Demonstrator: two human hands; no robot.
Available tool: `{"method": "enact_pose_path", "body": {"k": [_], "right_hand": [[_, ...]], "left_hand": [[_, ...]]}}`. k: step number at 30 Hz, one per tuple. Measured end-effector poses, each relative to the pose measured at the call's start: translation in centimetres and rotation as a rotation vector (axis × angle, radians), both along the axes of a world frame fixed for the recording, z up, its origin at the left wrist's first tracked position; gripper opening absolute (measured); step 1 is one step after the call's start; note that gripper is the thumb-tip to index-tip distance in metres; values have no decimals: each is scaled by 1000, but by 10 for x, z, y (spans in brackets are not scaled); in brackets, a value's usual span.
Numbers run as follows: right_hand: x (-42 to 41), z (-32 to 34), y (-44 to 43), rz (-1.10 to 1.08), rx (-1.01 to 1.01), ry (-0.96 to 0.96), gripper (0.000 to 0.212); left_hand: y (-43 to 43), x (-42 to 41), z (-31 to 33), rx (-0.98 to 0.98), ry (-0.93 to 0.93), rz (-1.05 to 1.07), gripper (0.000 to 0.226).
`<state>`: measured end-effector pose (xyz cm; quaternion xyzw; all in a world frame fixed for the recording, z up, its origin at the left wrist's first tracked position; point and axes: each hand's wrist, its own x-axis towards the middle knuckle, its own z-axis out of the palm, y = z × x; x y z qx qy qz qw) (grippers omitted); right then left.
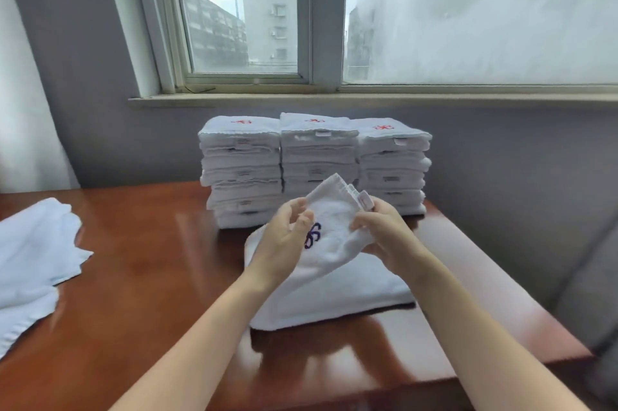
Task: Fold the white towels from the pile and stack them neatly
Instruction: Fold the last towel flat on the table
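Left grip and right grip both pinching a white towel, held over a folded towel mid table, 3 stacks at far edge, loose pile at left edge.

We hold a small towel, white with a blue stitched mark, lifted just above a larger folded towel that lies flat on the reddish-brown worktop. Our left hand grips its left side, thumb on the front near the mark. Our right hand pinches the right edge, fingers curled beside the sewn label. Behind stand three stacks of folded white towels, side by side and touching, red marks on top. A loose pile lies at the worktop's left edge, well apart. A window fills the wall beyond.
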<state>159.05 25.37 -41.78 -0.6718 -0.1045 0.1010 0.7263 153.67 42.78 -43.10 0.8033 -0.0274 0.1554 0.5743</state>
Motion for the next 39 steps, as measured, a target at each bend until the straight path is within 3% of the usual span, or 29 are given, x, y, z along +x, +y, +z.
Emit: {"method": "enact_pose_path", "body": {"k": [5, 12, 17, 22, 26, 29, 33, 36, 39], "right_hand": [[5, -24, -37, -95, -43, 87, 31], [10, -43, -54, -189, -2, 90, 36], [14, -45, -59, -287, 70, 110, 66], [12, -44, -62, -364, -282, -40, 63], [16, -33, -57, -511, -665, -410, 53], [20, -29, -46, -362, -763, -589, 46], [32, -53, -33, -55, -1100, -539, 43], [36, -69, -31, -52, -1044, -486, 42], [37, -72, -29, -58, -1054, -483, 45]], "left_hand": [[-30, 19, -27, 222, 141, -18, 45], [-51, 22, -42, 680, 85, 54, 36], [-55, 29, -41, 769, -36, 82, 36], [-60, 32, -56, 993, 153, 26, 57], [-58, 33, -67, 1035, 145, 35, 69], [-56, 34, -67, 1030, 124, 30, 71], [-46, 30, -69, 1066, 123, 33, 88], [-33, 25, -72, 1072, 142, 47, 112], [-21, 21, -75, 1101, 135, 41, 122]]}}
